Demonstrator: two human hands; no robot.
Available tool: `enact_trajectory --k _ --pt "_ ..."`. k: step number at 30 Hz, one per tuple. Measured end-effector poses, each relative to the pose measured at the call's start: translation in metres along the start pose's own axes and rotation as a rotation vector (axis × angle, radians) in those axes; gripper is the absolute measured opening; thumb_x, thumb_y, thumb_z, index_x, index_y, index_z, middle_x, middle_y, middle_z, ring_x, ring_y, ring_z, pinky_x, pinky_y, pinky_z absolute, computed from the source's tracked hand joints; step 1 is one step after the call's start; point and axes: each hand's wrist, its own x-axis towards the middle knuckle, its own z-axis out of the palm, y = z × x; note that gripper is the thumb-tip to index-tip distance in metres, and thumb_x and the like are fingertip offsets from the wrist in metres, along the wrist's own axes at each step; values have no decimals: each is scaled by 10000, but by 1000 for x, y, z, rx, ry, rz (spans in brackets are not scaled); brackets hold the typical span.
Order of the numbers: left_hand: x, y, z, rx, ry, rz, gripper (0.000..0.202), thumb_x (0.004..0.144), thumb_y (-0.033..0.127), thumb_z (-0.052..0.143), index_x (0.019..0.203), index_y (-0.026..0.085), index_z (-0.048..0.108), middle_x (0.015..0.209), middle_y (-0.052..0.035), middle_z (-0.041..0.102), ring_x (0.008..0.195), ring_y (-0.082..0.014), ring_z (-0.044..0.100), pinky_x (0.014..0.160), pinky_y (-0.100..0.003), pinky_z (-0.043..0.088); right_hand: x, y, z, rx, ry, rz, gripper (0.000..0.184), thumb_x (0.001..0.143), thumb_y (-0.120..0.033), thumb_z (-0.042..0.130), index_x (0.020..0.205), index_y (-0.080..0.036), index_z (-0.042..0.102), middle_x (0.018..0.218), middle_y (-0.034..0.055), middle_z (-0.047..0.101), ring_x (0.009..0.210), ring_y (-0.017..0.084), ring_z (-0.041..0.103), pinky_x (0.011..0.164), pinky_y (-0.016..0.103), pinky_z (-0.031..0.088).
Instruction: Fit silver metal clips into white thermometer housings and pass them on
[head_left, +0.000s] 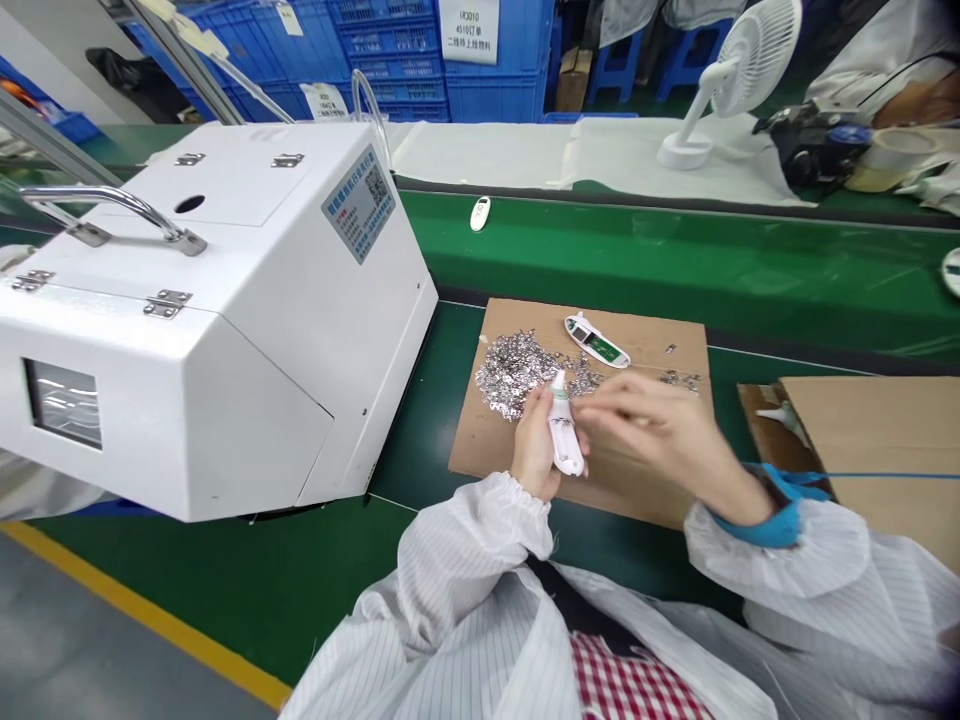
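Gripping a white plastic casing [566, 440] in the left hand [535, 445], fingers wrapped round it; right hand [649, 430] pinched narrow, any held item too small to tell. Loose metal clips [517, 375] lie heaped on cardboard [487, 450] beside one opened casing [596, 340].

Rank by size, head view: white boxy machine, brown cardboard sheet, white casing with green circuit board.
White boxy machine, brown cardboard sheet, white casing with green circuit board; nearness may inflate the machine.
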Motion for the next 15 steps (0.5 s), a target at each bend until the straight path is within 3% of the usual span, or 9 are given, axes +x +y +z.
enact_trajectory --k 3,5,7,10,15 --pt "1 -10 -1 -15 -47 -121 192 927 398 455 986 220 412 708 22 573 357 -121 511 275 -233 404 9 -20 -18 346 431 189 260 903 -393 597 684 -256 622 513 -23 528 411 117 466 382 285 340" --pt "3 -21 -2 -8 -48 -210 206 915 403 479 943 216 397 691 26 570 345 -119 511 275 -232 408 15 -32 -23 535 608 188 408 912 -456 549 558 -262 488 418 -49 334 322 100 316 321 285 234" --pt "4 -32 -4 -2 -34 -259 214 909 399 492 904 217 379 648 39 547 333 -120 504 274 -227 404 21 -41 -21 608 665 127 465 908 -456 539 510 -259 403 412 -56 249 306 90 271 301 278 217" --pt "5 -43 -7 -1 -9 -263 225 908 403 497 880 225 363 627 46 534 331 -128 504 273 -232 404 24 -42 -11 620 683 61 453 905 -408 566 517 -247 395 415 -63 252 303 78 276 287 255 232" --pt "6 -46 -7 6 13 -258 190 926 383 454 875 225 361 620 42 524 330 -129 499 273 -232 399 22 -34 -1 630 642 115 457 920 -431 553 536 -248 387 418 -72 258 302 74 284 282 240 235"
